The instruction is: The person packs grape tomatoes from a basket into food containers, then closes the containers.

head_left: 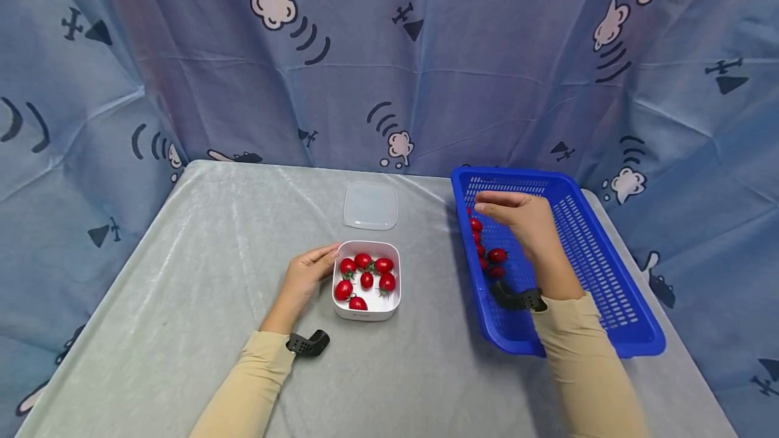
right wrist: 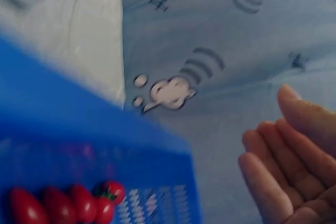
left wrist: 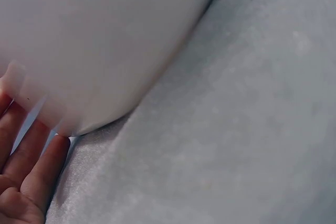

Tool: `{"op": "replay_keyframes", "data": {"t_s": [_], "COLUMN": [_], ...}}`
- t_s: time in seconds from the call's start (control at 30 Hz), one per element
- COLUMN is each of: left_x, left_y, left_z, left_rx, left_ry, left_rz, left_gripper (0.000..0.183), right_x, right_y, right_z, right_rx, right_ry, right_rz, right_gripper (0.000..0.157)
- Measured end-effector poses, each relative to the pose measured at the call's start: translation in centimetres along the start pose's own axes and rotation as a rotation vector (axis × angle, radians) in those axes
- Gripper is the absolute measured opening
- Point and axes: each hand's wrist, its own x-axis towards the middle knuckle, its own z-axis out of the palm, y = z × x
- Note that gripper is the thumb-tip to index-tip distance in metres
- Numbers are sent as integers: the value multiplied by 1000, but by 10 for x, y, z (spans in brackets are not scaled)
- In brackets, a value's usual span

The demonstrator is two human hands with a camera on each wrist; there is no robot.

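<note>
A white square box (head_left: 368, 315) stands on the table with several small red tomatoes (head_left: 366, 280) inside, some with green stems. My left hand (head_left: 302, 279) touches the box's left side with straightened fingers, and the left wrist view shows its fingertips (left wrist: 62, 142) against the white wall. Over the left part of a blue perforated basket (head_left: 615, 286) is my right hand (head_left: 522, 218), fingers extended and nothing between them. Below it, more cherry tomatoes (head_left: 497, 255) lie along the basket's left wall; the right wrist view shows several of these tomatoes (right wrist: 82, 203) close up.
A translucent square lid (head_left: 370, 206) lies flat on the table behind the box. The pale tablecloth (head_left: 201, 269) spreads under everything. A blue patterned curtain (head_left: 353, 53) hangs along the back and both sides. Each wrist wears a black strap (head_left: 309, 343).
</note>
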Motion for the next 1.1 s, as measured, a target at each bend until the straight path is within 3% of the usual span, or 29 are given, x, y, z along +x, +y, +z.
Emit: {"op": "replay_keyframes", "data": {"t_s": [0.37, 0.63, 0.77, 0.9, 1.1], "left_x": [-1, -2, -2, -2, -1], "left_y": [0, 1, 0, 0, -1], "left_z": [1, 1, 1, 1, 1], "left_rx": [7, -1, 2, 3, -5], "left_ry": [9, 10, 9, 11, 8], "left_rz": [3, 6, 4, 8, 15], "left_gripper": [35, 34, 35, 35, 34], "right_x": [35, 55, 63, 69, 76], "right_y": [36, 54, 64, 74, 84], "right_z": [-10, -10, -9, -8, -6], "right_rx": [-144, -137, -144, -129, -156], "right_ry": [-13, -35, -31, -20, -4], "right_rz": [36, 62, 65, 106, 161], "right_gripper": [59, 60, 53, 47, 49]}}
